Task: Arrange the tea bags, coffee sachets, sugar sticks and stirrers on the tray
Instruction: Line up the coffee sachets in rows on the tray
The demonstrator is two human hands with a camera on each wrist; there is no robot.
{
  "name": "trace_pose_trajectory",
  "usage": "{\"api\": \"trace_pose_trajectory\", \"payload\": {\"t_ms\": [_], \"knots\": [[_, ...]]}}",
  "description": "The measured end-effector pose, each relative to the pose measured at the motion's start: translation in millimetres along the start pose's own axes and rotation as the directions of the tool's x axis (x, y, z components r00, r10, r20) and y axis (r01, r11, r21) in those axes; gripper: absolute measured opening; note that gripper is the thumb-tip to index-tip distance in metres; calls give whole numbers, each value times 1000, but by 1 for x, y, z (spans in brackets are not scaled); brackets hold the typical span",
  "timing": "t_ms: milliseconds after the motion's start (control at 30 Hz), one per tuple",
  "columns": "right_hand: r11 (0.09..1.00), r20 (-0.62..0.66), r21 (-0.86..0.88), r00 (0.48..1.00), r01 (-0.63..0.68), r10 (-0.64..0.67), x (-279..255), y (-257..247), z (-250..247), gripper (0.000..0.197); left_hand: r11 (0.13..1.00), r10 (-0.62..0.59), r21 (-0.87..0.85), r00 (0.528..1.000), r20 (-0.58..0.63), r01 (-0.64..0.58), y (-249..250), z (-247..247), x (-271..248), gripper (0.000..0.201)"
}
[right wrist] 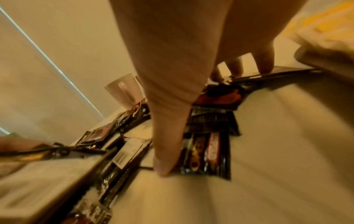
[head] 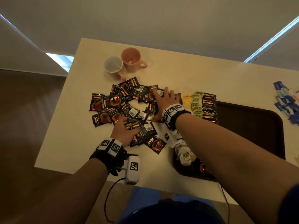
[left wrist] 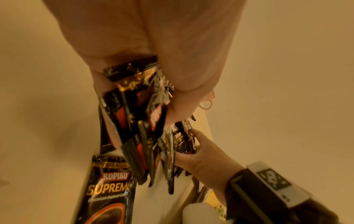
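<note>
Mostly bare tray (head: 249,125), coffee sachets (head: 209,107) aboard

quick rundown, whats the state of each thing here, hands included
left hand: gripping a bunch of coffee sachets
right hand: spread flat on loose sachets
loose sachets: scattered on table
pink mug: upright, empty
grey mug: upright, looks empty
tray: partly filled, sachet rows along its left edge
</note>
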State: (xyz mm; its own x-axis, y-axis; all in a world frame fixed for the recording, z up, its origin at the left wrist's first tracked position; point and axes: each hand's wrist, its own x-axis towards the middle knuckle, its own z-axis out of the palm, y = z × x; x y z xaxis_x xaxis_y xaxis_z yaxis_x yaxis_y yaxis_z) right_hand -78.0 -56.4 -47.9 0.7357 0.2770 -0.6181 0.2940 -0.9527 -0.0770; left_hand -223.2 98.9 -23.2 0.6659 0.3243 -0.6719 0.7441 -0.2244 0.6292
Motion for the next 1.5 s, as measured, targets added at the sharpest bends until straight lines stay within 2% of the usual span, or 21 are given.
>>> {"api": "trace_pose_trajectory", "payload": {"t_ms": [133,233,367,500,633,767,833,867,900,967,1000,1033,1167,1233,1300,1433,1500], "knots": [[998,-101,56,995,33,-27,-3,-7,0,73,998,-2,-61,1000,-23,1,-1,-3,1,61],[990,-128,136,992,40,-23,-7,-6,0,51,994,0,-111,999,-37,-4,1,-3,1,64],[967,-194,242,980,81,-33,-14,-2,-3,41,984,22,-176,998,-64,-33,5,-4,-2,62],[946,-264,296,963,129,-49,-28,5,-11,49,974,55,-214,996,-77,-70,9,-5,-7,58],[882,-405,423,914,207,-20,-50,13,-29,49,974,66,-212,996,-67,-79,16,-5,-16,58],[739,-563,574,825,352,44,-81,20,-52,42,964,101,-241,993,-55,-111,29,-8,-28,61],[661,-565,648,821,378,84,-95,24,-62,41,961,108,-249,991,-74,-123,34,-8,-31,62],[588,-550,705,829,396,101,-102,26,-66,39,962,114,-240,990,-82,-131,35,-7,-32,63],[464,-511,788,850,405,127,-109,28,-68,37,961,124,-237,989,-84,-141,37,-6,-34,67],[92,-357,934,922,346,152,-123,29,-67,34,960,106,-253,991,-79,-122,41,-2,-37,79],[-69,-284,953,949,295,140,-129,29,-63,34,959,86,-266,995,-58,-98,42,0,-37,82],[-143,-237,956,962,256,134,-133,29,-57,33,955,77,-285,997,-32,-83,49,1,-42,80],[-165,-151,969,967,186,204,-137,30,-32,29,908,61,-419,995,79,-22,58,10,-46,60],[-102,-168,975,956,197,239,-138,32,-25,19,901,80,-433,992,97,-30,60,14,-46,54],[-81,-178,975,948,206,264,-138,35,-22,17,882,82,-470,990,117,-17,63,18,-47,60],[-240,-134,948,944,211,300,-139,37,-16,20,798,95,-603,985,145,12,71,29,-48,51],[-281,-135,934,946,220,294,-141,35,-14,19,787,94,-617,985,144,15,75,35,-51,44]]}}
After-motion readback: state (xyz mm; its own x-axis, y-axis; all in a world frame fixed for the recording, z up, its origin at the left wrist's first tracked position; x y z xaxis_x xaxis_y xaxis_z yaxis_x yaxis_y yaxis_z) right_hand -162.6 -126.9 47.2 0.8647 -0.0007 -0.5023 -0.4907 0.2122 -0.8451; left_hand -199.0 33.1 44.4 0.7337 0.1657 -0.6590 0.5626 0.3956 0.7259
